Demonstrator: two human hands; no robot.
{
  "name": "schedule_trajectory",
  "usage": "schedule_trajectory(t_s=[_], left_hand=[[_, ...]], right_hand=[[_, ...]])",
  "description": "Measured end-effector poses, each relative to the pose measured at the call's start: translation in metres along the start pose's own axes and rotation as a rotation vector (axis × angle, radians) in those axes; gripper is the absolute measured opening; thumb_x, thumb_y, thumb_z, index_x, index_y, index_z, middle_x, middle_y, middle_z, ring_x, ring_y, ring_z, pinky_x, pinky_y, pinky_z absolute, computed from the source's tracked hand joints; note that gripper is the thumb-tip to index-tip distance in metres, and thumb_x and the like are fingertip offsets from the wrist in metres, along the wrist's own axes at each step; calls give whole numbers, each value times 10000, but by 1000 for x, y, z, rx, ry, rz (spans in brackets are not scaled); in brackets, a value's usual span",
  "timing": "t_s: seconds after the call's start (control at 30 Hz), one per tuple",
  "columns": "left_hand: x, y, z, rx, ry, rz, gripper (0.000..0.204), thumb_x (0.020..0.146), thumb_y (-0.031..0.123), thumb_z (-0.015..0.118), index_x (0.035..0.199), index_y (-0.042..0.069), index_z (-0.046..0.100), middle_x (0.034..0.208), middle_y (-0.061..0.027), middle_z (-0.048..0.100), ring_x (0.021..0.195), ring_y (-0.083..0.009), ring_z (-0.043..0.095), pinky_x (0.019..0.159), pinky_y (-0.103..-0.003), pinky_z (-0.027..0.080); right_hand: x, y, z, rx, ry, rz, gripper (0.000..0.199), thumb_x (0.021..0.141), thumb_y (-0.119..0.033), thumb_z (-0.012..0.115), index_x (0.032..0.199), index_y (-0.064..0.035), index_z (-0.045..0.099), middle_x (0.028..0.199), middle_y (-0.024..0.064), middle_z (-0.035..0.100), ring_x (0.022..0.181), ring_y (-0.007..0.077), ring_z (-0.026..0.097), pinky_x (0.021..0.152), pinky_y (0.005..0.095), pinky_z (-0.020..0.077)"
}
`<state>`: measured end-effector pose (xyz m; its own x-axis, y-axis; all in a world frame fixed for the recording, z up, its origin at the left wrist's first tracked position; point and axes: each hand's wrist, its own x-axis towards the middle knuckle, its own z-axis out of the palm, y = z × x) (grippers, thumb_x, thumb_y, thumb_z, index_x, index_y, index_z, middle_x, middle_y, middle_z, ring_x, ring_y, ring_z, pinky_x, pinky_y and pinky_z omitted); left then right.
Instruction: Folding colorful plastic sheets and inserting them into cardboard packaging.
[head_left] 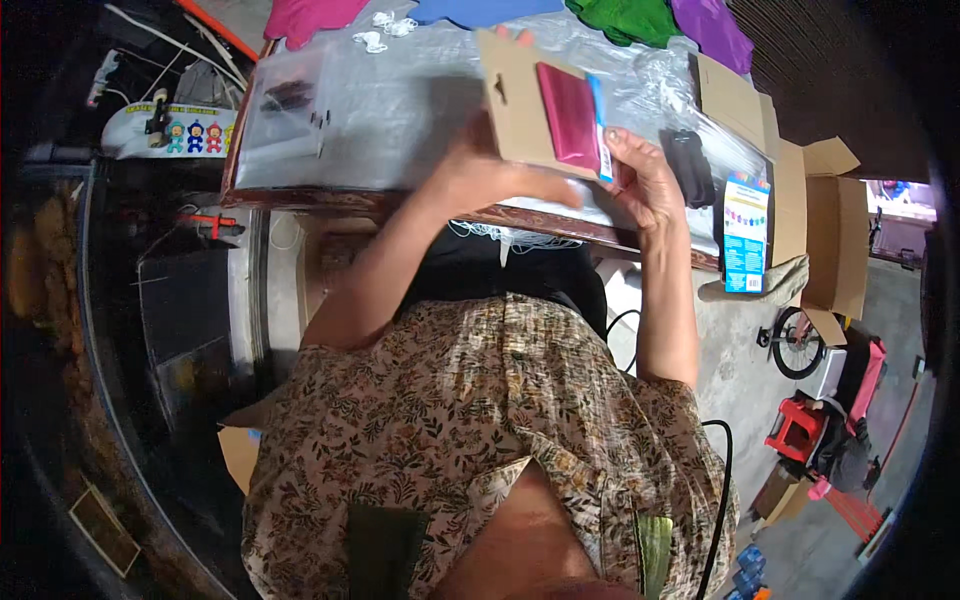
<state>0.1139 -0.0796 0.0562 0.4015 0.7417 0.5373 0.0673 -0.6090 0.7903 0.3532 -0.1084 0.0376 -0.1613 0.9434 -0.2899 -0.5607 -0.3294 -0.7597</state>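
Here we are at the big wooden-edged table (300, 197), its top covered in shiny clear plastic, and off its right side we see an open cardboard box (838, 235) with its flaps out. Along the far edge we get a row of cloths: pink (312, 20), blue (485, 10), green (625, 22), then purple (714, 32). Over on the left of the tabletop we spot a clear plastic bag (290, 145) with something dark inside.

Now to the centre, where we have the brown card (520, 115), tilted and up off the table between both hands, its hanging slot towards us. The left hand (485, 165) is at its lower left, thumb stretched out under the bottom edge; it's blurred, so we can't tell how firmly it grips. The right hand (648, 180) is clearer: we see it pinching the card's lower right corner by the blue edge strip (602, 125).

Near the table's right corner we find a blue package (745, 240). On the card's face we have a magenta packet (572, 115); just right of the right hand, a black bundle (688, 165); and smallest, by the pink cloth, two little white cord bundles (370, 42).
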Motion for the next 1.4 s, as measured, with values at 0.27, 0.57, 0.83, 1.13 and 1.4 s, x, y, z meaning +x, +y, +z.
schedule_trajectory(t_s=[0.27, 0.57, 0.83, 1.13, 1.4], left_hand=[[5, 11, 28, -18, 154, -15, 1401, 497, 349, 1017, 1556, -15, 175, 1570, -122, 314, 1317, -217, 455, 1122, -387, 375], [-10, -3, 12, 0, 66, 59, 1275, 602, 417, 965, 1527, -31, 212, 1433, -173, 435, 1294, -298, 477, 1085, -429, 408], [-10, -16, -16, -688, 384, -538, 351, 944, 230, 722, 1185, -12, 640, 1067, -70, 702, 941, -109, 645, 812, -242, 515], [-3, -16, -12, -575, 390, -561, 251, 985, 240, 669, 989, -4, 726, 864, -29, 720, 786, -78, 647, 707, -227, 513], [-10, -11, -19, -533, 332, -539, 521, 888, 50, 754, 1358, -35, 543, 943, -72, 723, 832, -110, 681, 785, -251, 546]], right_hand=[[5, 13, 8, 66, 3, 40, 162, 926, -81, 683, 1035, 40, 673, 961, 107, 732, 786, 158, 713, 720, 283, 597], [4, 2, -3, -16, 189, -51, 112, 909, -78, 708, 996, -9, 711, 857, 57, 727, 722, 122, 673, 701, 223, 543], [-20, -33, 4, -395, 271, -338, 102, 891, -108, 748, 950, -27, 729, 789, -10, 674, 621, 53, 525, 570, 200, 365], [-20, -23, 6, -345, 307, -336, 123, 906, -136, 747, 975, -42, 711, 750, -58, 603, 614, 47, 453, 584, 214, 338], [-20, -24, -3, -300, 304, -341, 105, 885, -123, 768, 943, -44, 732, 795, -21, 682, 668, 43, 567, 586, 199, 409]])
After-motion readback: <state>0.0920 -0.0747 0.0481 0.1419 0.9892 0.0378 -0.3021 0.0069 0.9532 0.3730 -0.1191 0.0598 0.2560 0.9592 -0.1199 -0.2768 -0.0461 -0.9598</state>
